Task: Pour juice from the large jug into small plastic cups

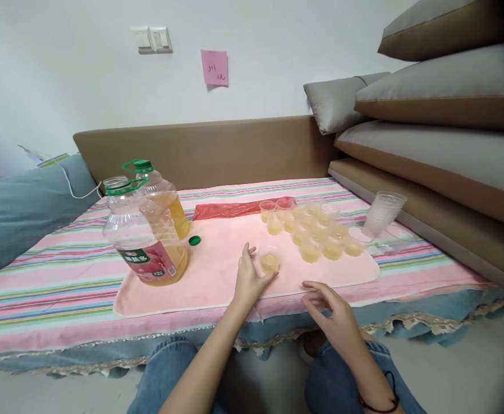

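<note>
A clear plastic cup [270, 263] with a little yellow juice sits upright on the pink mat [217, 276]. My left hand [252, 277] is spread beside it, fingers at its left and thumb across its near side; whether skin touches plastic is hard to tell. Closer to the mat's front edge, my right hand [327, 305] hovers with loosely curved, parted fingers and holds nothing. Several similar cups [310, 252] of juice stand grouped at the right of the mat. On the left is a large uncapped juice bottle [150, 261], partly filled, with its green cap [194, 240] lying nearby.
Behind the uncapped bottle stands a second, capped juice bottle [174, 210]. A tilted stack of nested cups [383, 214] is at the far right, near stacked cushions [441, 138]. Red plastic wrapping [230, 209] lies along the mat's back edge. A blue cushion [31, 207] borders the left side.
</note>
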Demonstrator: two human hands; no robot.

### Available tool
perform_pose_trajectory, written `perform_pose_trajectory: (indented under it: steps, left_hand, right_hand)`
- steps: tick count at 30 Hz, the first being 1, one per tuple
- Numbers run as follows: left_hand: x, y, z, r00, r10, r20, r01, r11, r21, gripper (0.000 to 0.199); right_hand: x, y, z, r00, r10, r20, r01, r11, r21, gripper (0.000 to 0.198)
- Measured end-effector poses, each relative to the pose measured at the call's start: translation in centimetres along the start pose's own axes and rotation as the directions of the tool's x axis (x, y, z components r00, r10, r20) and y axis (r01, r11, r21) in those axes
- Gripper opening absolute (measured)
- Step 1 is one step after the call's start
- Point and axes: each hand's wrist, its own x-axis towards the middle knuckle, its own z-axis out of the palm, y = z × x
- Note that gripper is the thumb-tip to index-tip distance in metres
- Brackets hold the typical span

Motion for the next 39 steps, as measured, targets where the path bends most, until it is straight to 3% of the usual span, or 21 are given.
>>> perform_pose_trajectory:
  steps: [2,7,9,21,31,39]
  left_hand:
    - [0.6,-0.1,0.7,0.997,-0.069,0.021,0.07,0.995,-0.069,0.096]
    - [2.1,-0.4,2.2,0.989,-0.143,0.025,0.145,0.982,-0.124,0.057]
    - [3.0,-0.4,2.7,0.988,-0.152,0.024,0.154,0.978,-0.143,0.052]
    - [9.2,0.9,7.7,0.991,-0.129,-0.038,0.124,0.985,-0.117,0.049]
    - [9.2,0.7,8.6,0.987,-0.132,-0.094,0.127,0.99,-0.06,0.045]
    - [8.2,1.8,7.8,0.987,-0.116,-0.109,0.114,0.993,-0.031,0.071]
  right_hand:
    - [0.1,-0.4,0.1,1.0,0.007,0.008,-0.007,1.0,0.025,0.036]
    - [0.4,-0.8,0.2,0.999,0.033,0.012,-0.033,0.999,0.035,0.036]
    - [0.3,-0.6,0.2,0.999,0.039,0.016,-0.039,0.999,0.038,0.036]
    - [0.8,0.1,-0.2,0.998,0.047,-0.045,-0.043,0.997,0.067,0.032]
    - [0.8,0.8,-1.2,0.994,0.072,-0.079,-0.065,0.994,0.091,0.031]
    - [1.1,1.2,-2.4,0.987,0.124,-0.099,-0.111,0.986,0.123,0.038]
